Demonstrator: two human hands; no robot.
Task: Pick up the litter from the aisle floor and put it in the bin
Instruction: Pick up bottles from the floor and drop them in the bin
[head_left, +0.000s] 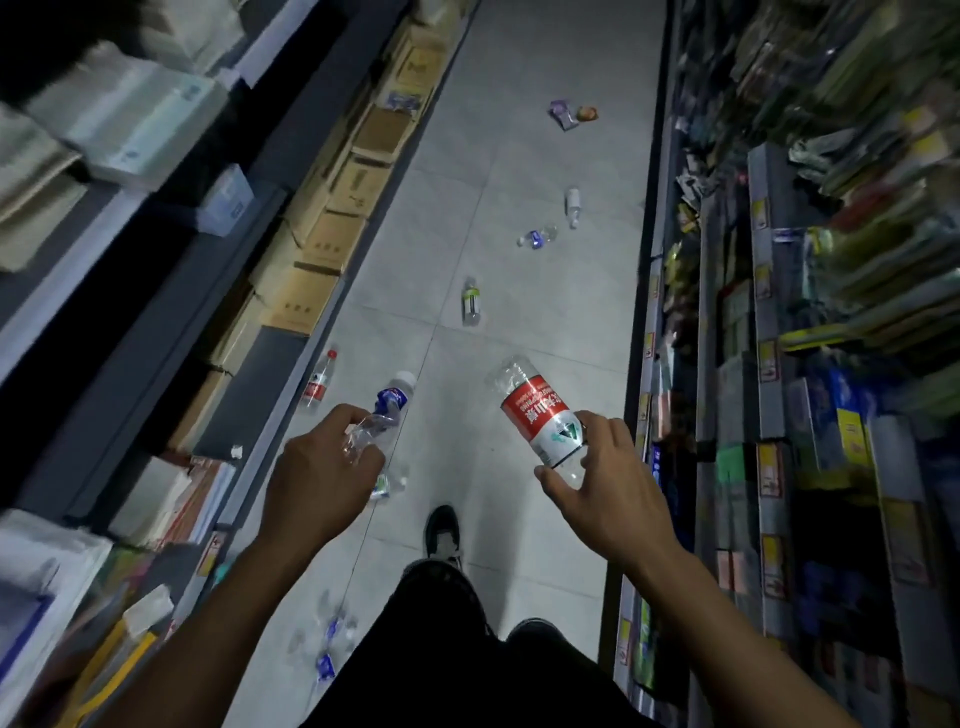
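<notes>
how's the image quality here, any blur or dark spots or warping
Head view: dim overall, with the floor tiles the brightest area; both shelf sides smear with motion blur, worst on the right shelves; wide-angle warping bends the aisle edges; the red-label bottle in the right hand reads fairly sharp.

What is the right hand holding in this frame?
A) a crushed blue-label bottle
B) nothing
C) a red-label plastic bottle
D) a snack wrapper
C: the right hand grips a clear plastic bottle with a red label, held above the floor, while the left hand holds a crumpled blue-label bottle.
</notes>
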